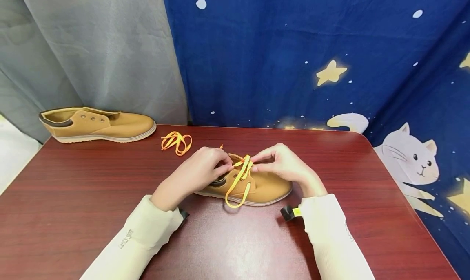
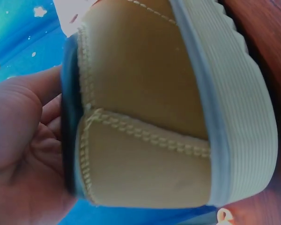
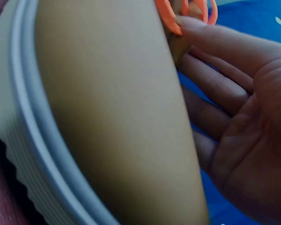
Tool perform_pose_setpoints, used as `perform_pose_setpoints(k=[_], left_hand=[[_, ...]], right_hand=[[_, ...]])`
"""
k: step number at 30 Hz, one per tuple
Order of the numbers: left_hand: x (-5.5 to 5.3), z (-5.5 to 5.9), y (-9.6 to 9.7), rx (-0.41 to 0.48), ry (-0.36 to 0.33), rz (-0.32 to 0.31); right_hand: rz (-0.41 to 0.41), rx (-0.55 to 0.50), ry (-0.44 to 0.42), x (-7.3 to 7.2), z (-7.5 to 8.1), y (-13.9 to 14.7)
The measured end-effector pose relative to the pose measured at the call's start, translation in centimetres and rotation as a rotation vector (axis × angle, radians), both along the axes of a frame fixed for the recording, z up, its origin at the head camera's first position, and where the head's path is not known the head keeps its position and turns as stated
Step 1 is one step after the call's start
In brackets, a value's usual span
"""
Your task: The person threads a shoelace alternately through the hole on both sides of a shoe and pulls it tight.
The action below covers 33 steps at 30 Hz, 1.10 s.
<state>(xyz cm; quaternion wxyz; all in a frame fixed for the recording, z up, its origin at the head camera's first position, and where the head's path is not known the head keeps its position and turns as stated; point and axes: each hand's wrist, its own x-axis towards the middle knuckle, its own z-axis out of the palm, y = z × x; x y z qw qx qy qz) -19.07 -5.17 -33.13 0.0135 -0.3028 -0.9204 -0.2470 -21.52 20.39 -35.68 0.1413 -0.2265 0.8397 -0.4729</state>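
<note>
A tan low shoe (image 1: 273, 186) stands on the table, toe to the right, with a yellow-orange shoelace (image 1: 245, 172) through its eyelets. One loop of lace hangs over the near side. My left hand (image 1: 203, 168) reaches over the heel and collar, its thumb and fingertips pinching the lace by the tongue. From the toe side my right hand (image 1: 286, 166) pinches the lace at the eyelets. The left wrist view is filled by the shoe's heel (image 2: 150, 164), which hides the left fingertips. In the right wrist view the thumb touches the orange-looking lace (image 3: 167, 16).
A second tan shoe (image 1: 128, 127), with no lace in its eyelets, stands at the table's back left. To its right lies a loose bundled shoelace (image 1: 177, 142). Grey and blue curtains (image 1: 293, 60) hang behind the dark red table (image 1: 92, 198).
</note>
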Motion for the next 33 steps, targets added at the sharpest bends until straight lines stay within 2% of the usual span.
perform_pose_setpoints(k=[8, 11, 18, 27, 33], left_hand=[[1.0, 0.4, -1.6, 0.035, 0.055, -0.018], [1.5, 0.5, -2.7, 0.051, 0.061, -0.048], [3.2, 1.1, -4.9, 0.026, 0.086, -0.078], [5.5, 1.2, -7.1, 0.017, 0.205, -0.101], [6.6, 1.3, -8.2, 0.006, 0.204, -0.098]], right_hand=[[-0.065, 0.049, 0.011, 0.1, -0.4, -0.3], [-0.062, 0.078, 0.015, 0.1, -0.3, -0.6], [-0.04, 0.176, 0.099, 0.3, 0.6, -1.0], [-0.042, 0.174, 0.101, 0.4, 0.6, -0.7], [-0.052, 0.187, 0.102, 0.4, 0.8, -0.7]])
